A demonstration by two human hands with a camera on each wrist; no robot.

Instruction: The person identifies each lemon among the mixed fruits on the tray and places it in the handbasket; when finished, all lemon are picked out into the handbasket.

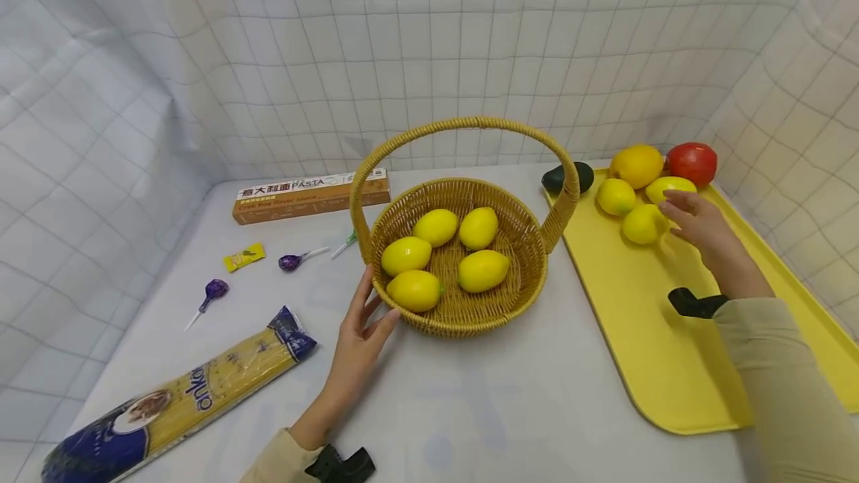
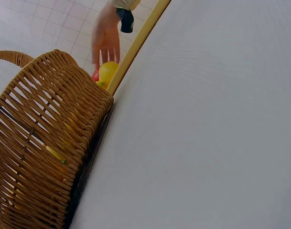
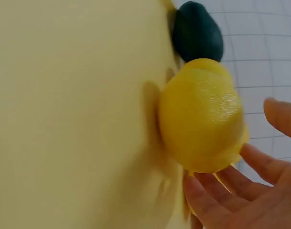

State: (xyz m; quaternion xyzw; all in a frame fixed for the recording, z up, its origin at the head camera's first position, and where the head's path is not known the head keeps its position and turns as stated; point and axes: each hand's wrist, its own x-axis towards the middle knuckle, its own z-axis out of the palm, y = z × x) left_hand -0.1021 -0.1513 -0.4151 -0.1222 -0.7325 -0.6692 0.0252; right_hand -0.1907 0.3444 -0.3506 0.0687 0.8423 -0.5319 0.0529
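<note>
A wicker basket [image 1: 530,274] with a tall handle stands mid-table and holds several lemons [image 1: 483,270]. My left hand [image 1: 359,334] rests open against its near left rim [image 2: 45,143]. On the yellow tray [image 1: 644,334] at the right lie more lemons [image 1: 643,223], an orange [image 1: 636,165], a red tomato [image 1: 692,162] and a dark avocado [image 1: 567,177]. My right hand [image 1: 691,218] hovers open over the tray, fingers spread right beside a lemon [image 3: 200,121], not closed round it. The avocado [image 3: 196,31] lies behind that lemon.
Left of the basket lie a pasta box [image 1: 310,196], a spaghetti bag [image 1: 181,393], two purple lollipops [image 1: 215,291], a yellow candy [image 1: 244,256] and a green-tipped stick [image 1: 344,244]. Checked cloth walls close in the table on three sides.
</note>
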